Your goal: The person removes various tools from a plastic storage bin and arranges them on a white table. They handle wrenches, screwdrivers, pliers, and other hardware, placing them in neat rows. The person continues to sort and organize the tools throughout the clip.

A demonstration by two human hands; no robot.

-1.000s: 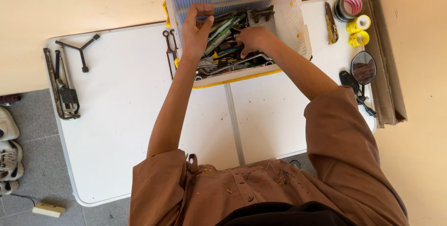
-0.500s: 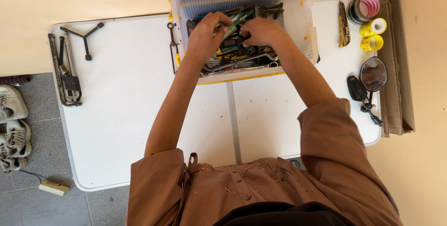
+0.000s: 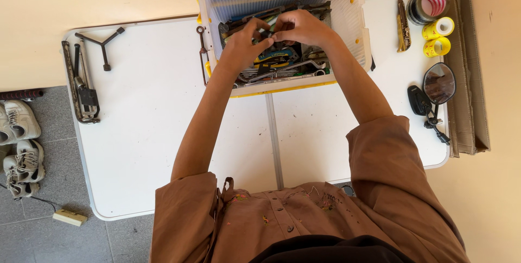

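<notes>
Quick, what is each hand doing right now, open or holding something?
Left hand: fingers pinched on a small dark tool over the clear bin.
Right hand: closed on the same tool's other end.

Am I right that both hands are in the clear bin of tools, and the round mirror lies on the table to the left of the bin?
Not quite. Both the left hand and the right hand are in the clear bin of tools, but the round mirror lies on the table to the right of the bin, near the tape rolls. The head view shows it.
</notes>
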